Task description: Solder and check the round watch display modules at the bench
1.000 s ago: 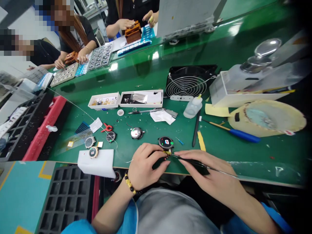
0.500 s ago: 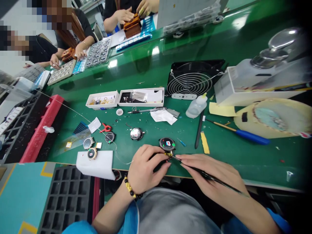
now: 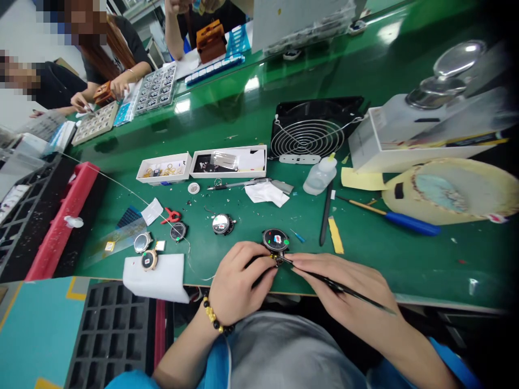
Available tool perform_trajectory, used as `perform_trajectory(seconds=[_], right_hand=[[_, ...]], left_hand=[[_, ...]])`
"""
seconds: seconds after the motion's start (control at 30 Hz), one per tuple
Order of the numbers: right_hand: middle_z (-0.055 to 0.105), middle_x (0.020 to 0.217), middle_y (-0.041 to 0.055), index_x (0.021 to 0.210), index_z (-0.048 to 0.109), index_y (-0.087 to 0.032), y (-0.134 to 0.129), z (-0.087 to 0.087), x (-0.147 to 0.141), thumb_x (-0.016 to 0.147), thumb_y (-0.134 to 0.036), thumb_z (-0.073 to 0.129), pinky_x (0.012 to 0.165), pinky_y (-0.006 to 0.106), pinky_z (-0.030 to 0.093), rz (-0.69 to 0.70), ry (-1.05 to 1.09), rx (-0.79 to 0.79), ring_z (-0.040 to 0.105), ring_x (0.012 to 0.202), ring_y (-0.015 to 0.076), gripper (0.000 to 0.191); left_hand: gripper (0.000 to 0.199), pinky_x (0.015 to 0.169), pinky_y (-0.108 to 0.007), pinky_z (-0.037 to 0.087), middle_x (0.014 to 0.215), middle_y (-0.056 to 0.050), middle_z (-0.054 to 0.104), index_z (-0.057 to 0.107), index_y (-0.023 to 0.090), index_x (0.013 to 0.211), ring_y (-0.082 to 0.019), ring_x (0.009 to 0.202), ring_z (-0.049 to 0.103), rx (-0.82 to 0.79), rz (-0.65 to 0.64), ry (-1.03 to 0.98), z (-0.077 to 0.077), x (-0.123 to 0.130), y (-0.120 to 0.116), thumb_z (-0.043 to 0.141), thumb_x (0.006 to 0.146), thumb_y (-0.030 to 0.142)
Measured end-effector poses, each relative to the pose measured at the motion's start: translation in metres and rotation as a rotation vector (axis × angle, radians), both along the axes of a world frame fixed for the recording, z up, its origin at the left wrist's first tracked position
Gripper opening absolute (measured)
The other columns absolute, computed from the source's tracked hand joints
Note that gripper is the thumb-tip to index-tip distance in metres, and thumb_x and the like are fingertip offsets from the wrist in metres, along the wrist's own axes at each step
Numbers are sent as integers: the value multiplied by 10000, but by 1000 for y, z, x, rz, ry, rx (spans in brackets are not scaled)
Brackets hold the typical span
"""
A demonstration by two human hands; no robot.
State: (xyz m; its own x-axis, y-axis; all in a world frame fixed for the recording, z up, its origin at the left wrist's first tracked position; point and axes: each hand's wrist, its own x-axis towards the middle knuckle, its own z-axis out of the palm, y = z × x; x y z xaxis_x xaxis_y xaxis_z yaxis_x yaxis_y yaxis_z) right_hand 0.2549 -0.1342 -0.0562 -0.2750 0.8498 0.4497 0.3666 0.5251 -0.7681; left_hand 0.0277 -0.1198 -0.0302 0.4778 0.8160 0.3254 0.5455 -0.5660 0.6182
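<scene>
Close to the table's front edge, my left hand (image 3: 240, 278) is closed with its fingertips on an opened watch (image 3: 274, 239). The round dark face of the watch points up and carries small coloured stickers. Just below that face, small gold and red parts show between my fingers, partly hidden by them. My right hand (image 3: 344, 286) pinches slim black tweezers (image 3: 336, 286), whose tip touches these parts from the right. Further left stand a silver watch case (image 3: 223, 223), a dark watch (image 3: 178, 232), another silver watch (image 3: 142, 242) and a gold watch (image 3: 149, 260) on white foam (image 3: 172, 278).
Behind the watches are two white trays (image 3: 162, 168) of small parts, a pen (image 3: 231, 185), a white cloth (image 3: 265, 194) and a fan (image 3: 312, 135). A squeeze bottle (image 3: 320, 176), a blue-handled screwdriver (image 3: 413, 222) and a yellowish bowl (image 3: 393, 208) lie right. Co-workers sit across the table.
The whole view has shifted slightly left. My hands stay at the watch with the tweezers on its parts. Across the table, a co-worker's hands have lifted off a brown block.
</scene>
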Motion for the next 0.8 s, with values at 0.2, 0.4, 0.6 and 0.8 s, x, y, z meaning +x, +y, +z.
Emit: perform_trajectory(seconds=[0.2, 0.4, 0.6, 0.8], right_hand=[[769, 1160, 14, 1140, 702, -212, 1, 1, -1, 1000, -67, 652, 1023, 186, 533, -16, -14, 1, 731, 1070, 108, 207], [773, 1138, 4, 1141, 687, -211, 4, 2, -4, 1017, -100, 648, 1020, 176, 539, -52, -27, 18, 741, 1032, 106, 171], [783, 1091, 1, 1105, 676, -234, 2, 3, -1, 1032, -209, 651, 955, 243, 599, -140, -43, -26, 764, 984, 151, 81], [787, 1071, 7, 1092, 681, -235, 2, 4, -1, 1028, -204, 646, 910, 273, 624, -134, -60, -15, 773, 952, 171, 80]], left_hand=[[249, 980, -391, 575, 1156, -86, 703, 655, 180, 1223, -218, 1102, 629, 20, -5, 27, 1, 0, -1, 645, 982, 120], [267, 984, -406, 598, 1168, -94, 708, 654, 186, 1242, -226, 1124, 650, 45, -7, 4, -2, 0, -1, 633, 986, 112], [239, 969, -414, 618, 1164, -96, 713, 666, 188, 1214, -233, 1119, 669, 52, 2, 2, -2, 1, -1, 641, 984, 125], [203, 968, -403, 625, 1153, -94, 720, 671, 191, 1180, -229, 1124, 686, 42, 17, -17, -1, 1, 0, 644, 985, 140]])
